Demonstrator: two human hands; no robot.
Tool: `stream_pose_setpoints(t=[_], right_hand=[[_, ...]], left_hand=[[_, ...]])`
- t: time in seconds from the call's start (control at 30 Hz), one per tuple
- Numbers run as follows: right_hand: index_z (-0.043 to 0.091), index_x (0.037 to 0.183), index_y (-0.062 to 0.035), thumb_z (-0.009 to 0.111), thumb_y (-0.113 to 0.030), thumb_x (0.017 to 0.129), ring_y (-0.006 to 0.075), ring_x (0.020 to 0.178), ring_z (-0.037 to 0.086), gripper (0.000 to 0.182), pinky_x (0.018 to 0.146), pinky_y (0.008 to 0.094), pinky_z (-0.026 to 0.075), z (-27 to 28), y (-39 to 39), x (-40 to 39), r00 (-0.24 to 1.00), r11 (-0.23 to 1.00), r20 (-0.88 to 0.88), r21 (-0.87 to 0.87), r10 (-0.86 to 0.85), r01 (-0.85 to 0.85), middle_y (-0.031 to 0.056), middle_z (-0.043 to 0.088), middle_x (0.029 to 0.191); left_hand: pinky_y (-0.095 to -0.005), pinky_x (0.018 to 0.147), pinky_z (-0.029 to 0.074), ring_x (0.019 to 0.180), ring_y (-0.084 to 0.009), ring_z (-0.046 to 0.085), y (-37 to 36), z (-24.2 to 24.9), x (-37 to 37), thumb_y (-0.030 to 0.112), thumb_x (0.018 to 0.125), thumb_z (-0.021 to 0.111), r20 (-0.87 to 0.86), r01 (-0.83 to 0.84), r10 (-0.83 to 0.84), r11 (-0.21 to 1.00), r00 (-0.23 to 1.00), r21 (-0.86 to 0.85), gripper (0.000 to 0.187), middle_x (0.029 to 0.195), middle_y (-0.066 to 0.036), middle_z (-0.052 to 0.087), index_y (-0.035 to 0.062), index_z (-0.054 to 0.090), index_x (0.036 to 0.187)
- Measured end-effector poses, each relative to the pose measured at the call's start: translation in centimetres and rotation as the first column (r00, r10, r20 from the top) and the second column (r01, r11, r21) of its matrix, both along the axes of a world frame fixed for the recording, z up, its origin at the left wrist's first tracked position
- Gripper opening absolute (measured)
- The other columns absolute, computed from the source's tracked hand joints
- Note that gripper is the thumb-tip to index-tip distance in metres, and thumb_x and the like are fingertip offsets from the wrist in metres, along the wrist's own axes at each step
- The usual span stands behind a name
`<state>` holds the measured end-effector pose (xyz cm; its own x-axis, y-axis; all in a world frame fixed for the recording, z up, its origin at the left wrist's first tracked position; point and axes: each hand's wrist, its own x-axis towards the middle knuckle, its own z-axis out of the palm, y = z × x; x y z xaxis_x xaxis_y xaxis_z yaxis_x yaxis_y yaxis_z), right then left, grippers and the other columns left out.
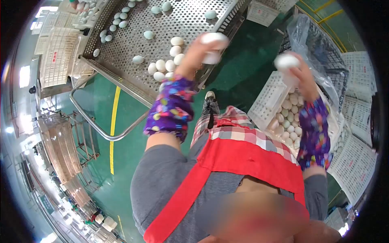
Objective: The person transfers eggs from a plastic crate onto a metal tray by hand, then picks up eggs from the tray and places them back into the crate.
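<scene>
My left hand [196, 54] is closed around white eggs [214, 38], at the right edge of a perforated metal tray cart [121, 52]; two eggs show, blurred by motion. My right hand [302, 77] grips a white egg [287, 61] above a white plastic crate [265, 97]. A pale blur under that egg may be a second one. Many white and cream eggs [289, 121] fill the crate. On the metal tray, a cluster of white eggs [160, 65] lies near my left wrist, and bluish eggs [149, 35] are scattered farther off.
A black crate [332, 60] with clear plastic film [300, 36] stands beyond my right hand. White crates [352, 166] line the right side; more crates [58, 56] stand at left. The cart's bent handle [113, 137] juts out over the green floor. Another person's hand [75, 4] shows at top left.
</scene>
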<state>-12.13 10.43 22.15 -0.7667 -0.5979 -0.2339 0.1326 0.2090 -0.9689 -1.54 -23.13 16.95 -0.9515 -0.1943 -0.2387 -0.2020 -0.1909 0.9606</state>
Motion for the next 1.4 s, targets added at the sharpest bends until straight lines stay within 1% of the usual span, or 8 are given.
stream_pose_setpoints(t=[0.17, 0.3, 0.43, 0.67, 0.9, 1.0, 1.23, 1.4], right_hand=[[0.057, 0.115, 0.0006, 0.068, -0.040, 0.079, 0.0193, 0.090, 0.061, 0.055, 0.077, 0.0310, 0.049, -4.8, -24.8, -2.2, 0.921, 0.923, 0.077, 0.029, 0.381, -0.384, 0.0132, 0.061, 0.106], [0.043, 0.132, 0.0014, 0.067, -0.066, 0.063, 0.0363, 0.112, 0.050, 0.100, 0.092, 0.0394, 0.045, -12.3, -37.2, -3.6, 0.867, 0.733, -0.111, 0.593, 0.485, -0.333, 0.0327, 0.044, 0.124], [0.046, 0.131, -0.0002, 0.059, -0.070, 0.066, 0.0424, 0.119, 0.041, 0.097, 0.102, 0.0453, 0.034, -16.1, -40.1, -3.8, 0.607, 0.364, -0.169, 0.907, 0.776, -0.212, 0.0252, 0.051, 0.124], [0.058, 0.120, -0.0077, 0.065, -0.059, 0.068, 0.0427, 0.109, 0.053, 0.074, 0.095, 0.0451, 0.042, -15.6, -39.6, -1.0, 0.823, 0.506, -0.217, 0.857, 0.524, -0.096, 0.0325, 0.026, 0.140], [0.057, 0.115, -0.0071, 0.068, -0.032, 0.069, 0.0344, 0.103, 0.058, 0.054, 0.086, 0.0418, 0.048, -15.3, -39.5, -0.3, 0.849, 0.647, -0.195, 0.734, 0.492, -0.206, 0.0219, 0.052, 0.123], [0.057, 0.116, -0.0164, 0.065, -0.020, 0.071, 0.0377, 0.106, 0.054, 0.046, 0.085, 0.0417, 0.049, -8.9, -35.1, 1.4, 0.848, 0.771, -0.369, 0.633, 0.381, -0.071, 0.0252, 0.035, 0.135], [0.062, 0.100, -0.0092, 0.064, -0.017, 0.072, 0.0260, 0.102, 0.056, 0.028, 0.085, 0.0357, 0.046, 0.4, -5.6, 1.0, 0.524, 0.949, -0.837, 0.015, -0.161, 0.315, 0.0093, 0.057, 0.109], [0.059, 0.105, -0.0093, 0.063, -0.026, 0.073, 0.0358, 0.095, 0.055, 0.036, 0.075, 0.0439, 0.046, -1.3, 22.2, 5.6, 0.856, 0.466, -0.510, 0.740, -0.082, 0.485, 0.0181, 0.057, 0.099]], left_hand=[[-0.0390, 0.083, 0.046, 0.095, -0.0297, 0.058, -18.9, -8.9, 7.3, 0.047, 0.068, 0.073, 0.209, -0.130, 0.405, 0.666, 0.890, -0.734, 0.058, 0.105, -0.021, 0.057, 0.0004, 0.063, 0.100], [-0.0411, 0.088, 0.045, 0.103, -0.0362, 0.054, -21.5, -10.2, 8.7, 0.053, 0.065, 0.070, 0.260, -0.002, 0.485, 0.475, 0.835, -0.880, 0.063, 0.122, -0.025, 0.042, 0.0077, 0.062, 0.107], [-0.0412, 0.087, 0.046, 0.105, -0.0367, 0.052, -20.8, -9.9, 7.9, 0.055, 0.064, 0.069, 0.288, 0.077, 0.480, 0.413, 0.829, -0.908, 0.060, 0.121, -0.025, 0.043, 0.0106, 0.063, 0.104], [-0.0471, 0.083, 0.049, 0.104, -0.0407, 0.055, -19.3, -9.7, 6.7, 0.049, 0.068, 0.069, 0.382, 0.222, 0.467, 0.360, 0.798, -0.906, 0.055, 0.131, -0.024, 0.035, 0.0136, 0.061, 0.110], [-0.0502, 0.092, 0.041, 0.117, -0.0449, 0.042, -20.9, -10.9, 7.4, 0.057, 0.081, 0.053, 0.560, 0.514, 0.172, 0.251, 0.810, -0.820, 0.064, 0.130, -0.032, 0.039, 0.0012, 0.055, 0.112], [-0.0487, 0.101, 0.032, 0.128, -0.0410, 0.030, -19.7, -8.2, 6.0, 0.045, 0.083, 0.059, 0.509, 0.478, 0.210, 0.182, 0.835, -0.859, 0.056, 0.132, -0.029, 0.039, 0.0029, 0.052, 0.120], [-0.0361, 0.089, 0.043, 0.111, -0.0296, 0.050, 4.2, 3.1, -4.1, 0.000, 0.079, 0.061, -0.369, -0.140, -0.416, 0.485, 0.831, -0.863, 0.030, 0.123, -0.017, 0.050, 0.0001, 0.056, 0.109], [-0.0415, 0.085, 0.045, 0.104, -0.0359, 0.054, 27.2, 5.7, -6.0, 0.011, 0.074, 0.065, -0.184, 0.436, -0.868, 0.402, 0.461, -0.805, 0.033, 0.115, -0.017, 0.055, 0.0056, 0.056, 0.105]])
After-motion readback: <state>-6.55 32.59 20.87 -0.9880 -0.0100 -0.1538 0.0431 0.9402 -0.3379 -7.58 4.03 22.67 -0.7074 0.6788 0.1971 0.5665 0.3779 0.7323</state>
